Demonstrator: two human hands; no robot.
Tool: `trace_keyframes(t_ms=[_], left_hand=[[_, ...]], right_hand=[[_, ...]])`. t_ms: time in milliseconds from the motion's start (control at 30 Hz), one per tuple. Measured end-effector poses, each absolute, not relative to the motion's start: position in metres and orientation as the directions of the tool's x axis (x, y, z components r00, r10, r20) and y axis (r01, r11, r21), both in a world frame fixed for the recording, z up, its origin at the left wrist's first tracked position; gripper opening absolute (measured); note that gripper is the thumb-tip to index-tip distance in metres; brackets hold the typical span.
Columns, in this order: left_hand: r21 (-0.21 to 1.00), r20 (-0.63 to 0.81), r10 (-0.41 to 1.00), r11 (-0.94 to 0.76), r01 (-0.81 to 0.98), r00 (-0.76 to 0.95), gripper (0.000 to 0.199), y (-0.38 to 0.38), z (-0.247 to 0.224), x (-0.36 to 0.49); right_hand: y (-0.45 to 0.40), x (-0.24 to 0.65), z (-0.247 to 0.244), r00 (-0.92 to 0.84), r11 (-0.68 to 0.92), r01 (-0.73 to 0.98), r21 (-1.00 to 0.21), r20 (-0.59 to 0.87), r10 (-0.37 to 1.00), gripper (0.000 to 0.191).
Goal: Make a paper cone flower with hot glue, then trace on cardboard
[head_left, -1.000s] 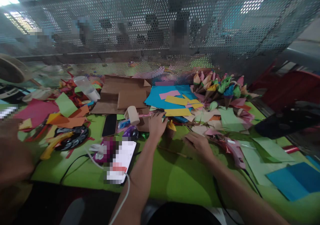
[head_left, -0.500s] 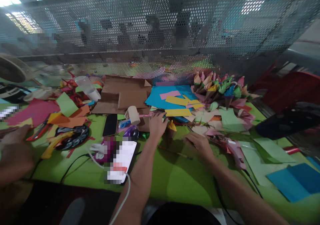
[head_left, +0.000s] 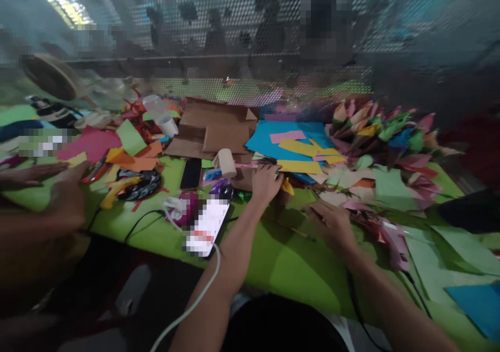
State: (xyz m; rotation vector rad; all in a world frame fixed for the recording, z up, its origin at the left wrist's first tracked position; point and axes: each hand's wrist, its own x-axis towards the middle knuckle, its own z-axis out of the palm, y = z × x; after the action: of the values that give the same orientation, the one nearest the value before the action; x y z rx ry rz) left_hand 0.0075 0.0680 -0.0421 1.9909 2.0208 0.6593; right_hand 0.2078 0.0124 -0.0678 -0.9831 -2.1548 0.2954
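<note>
My left hand reaches forward over the green table, its fingers stretched out and a little apart. The fingertips are at a small dark object that I cannot make out, beside a yellow paper strip. Just right of that hand, a small brown paper cone with a yellow paper top lies on the table. My right hand rests low over the tabletop with fingers curled together; anything inside them is hidden. A thin stick lies between my forearms. Right of my right hand is a pink glue gun.
Paper flowers in brown cones crowd the back right. Blue sheets and brown paper lie ahead. A lit phone with a white cable sits by my left forearm. Another person's arms are at the left. A perforated screen stands behind.
The view has swung left and slightly down, so the table's contents appear further right and higher. Another person's second hand now shows at left. My hands keep nearly the same places on the table.
</note>
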Motion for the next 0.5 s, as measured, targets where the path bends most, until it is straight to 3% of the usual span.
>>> trace_keyframes(t_ms=[500], left_hand=[[0.467,0.149,0.989,-0.051,0.883,-0.022,0.033,0.0654,-0.0463,0.0117]], right_hand=[[0.0107,0.2136,-0.0688,-0.457,0.696,0.549,-0.463,0.532,0.713,0.030]])
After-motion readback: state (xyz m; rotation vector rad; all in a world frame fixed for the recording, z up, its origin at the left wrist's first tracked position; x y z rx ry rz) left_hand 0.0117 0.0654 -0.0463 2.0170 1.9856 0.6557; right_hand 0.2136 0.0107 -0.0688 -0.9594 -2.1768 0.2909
